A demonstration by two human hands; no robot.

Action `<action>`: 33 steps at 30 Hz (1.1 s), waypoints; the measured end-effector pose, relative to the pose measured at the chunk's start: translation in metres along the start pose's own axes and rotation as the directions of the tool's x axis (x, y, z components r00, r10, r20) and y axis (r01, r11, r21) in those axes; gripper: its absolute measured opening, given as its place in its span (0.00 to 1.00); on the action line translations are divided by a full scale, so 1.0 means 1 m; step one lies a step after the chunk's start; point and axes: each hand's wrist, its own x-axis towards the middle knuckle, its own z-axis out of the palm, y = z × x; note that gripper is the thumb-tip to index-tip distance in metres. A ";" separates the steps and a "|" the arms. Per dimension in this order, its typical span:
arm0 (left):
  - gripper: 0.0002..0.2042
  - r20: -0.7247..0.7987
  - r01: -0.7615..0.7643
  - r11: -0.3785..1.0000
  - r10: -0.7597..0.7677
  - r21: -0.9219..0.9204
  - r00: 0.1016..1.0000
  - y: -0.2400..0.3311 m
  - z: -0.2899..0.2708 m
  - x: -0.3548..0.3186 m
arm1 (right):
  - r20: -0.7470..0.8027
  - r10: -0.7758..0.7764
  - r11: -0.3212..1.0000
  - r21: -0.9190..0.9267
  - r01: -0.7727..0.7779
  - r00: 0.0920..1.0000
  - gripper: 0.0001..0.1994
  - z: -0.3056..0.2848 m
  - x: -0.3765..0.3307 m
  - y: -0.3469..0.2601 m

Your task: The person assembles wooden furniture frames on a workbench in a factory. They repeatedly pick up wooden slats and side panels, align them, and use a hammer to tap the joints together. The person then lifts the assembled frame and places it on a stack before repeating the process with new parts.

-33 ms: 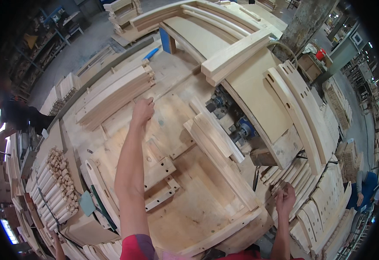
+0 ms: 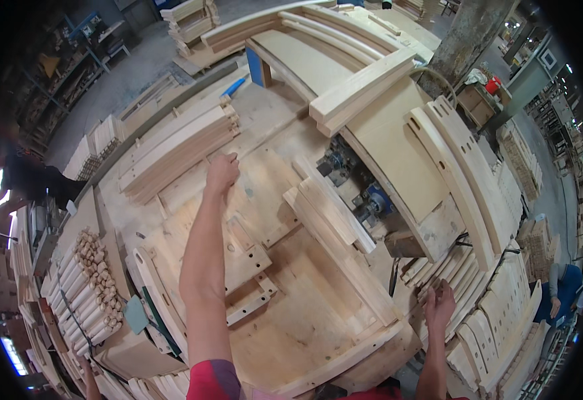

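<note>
My left hand [image 2: 223, 172] reaches far out over the bench, its fingers curled closed. Whatever they may hold is too small to make out. Just beyond it on the left lies a stack of pale wooden boards [image 2: 178, 150]. Under the left forearm is a wooden block fixture with dark holes [image 2: 248, 263]. My right hand [image 2: 439, 308] is low on the right, fingers curled in, next to a bundle of thin wooden slats [image 2: 448, 270]; I cannot tell whether it grips one. Long wooden rails [image 2: 335, 243] lie across the bench between the hands.
A raised curved form [image 2: 398, 153] with clamps [image 2: 371, 200] stands at the right, holding curved rails [image 2: 451, 173]. Bundled spindles [image 2: 85, 293] lie at the left, a blue-handled tool [image 2: 233, 87] at the back. Other people [image 2: 28, 177] are at the left and right edges [image 2: 563, 293].
</note>
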 end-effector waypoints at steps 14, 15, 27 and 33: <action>0.19 -0.551 -0.202 0.960 0.065 -0.191 0.832 0.030 -0.034 -0.095 | 0.011 0.188 0.889 -0.426 -0.165 0.982 0.34 0.016 0.076 0.014; 0.18 -0.544 -0.199 0.913 -0.028 -0.355 0.839 0.048 -0.036 -0.116 | -0.041 0.149 0.860 -0.489 -0.150 0.988 0.33 0.019 0.077 0.025; 0.18 -0.041 0.119 0.411 -0.360 -0.904 0.932 0.190 0.004 -0.474 | 0.209 0.275 0.897 0.295 -0.328 0.939 0.34 0.000 0.025 0.024; 0.26 0.267 0.337 0.483 -0.210 -0.808 0.940 0.242 0.061 -0.513 | 0.258 -0.042 0.931 0.361 -0.056 0.965 0.21 0.008 -0.044 -0.003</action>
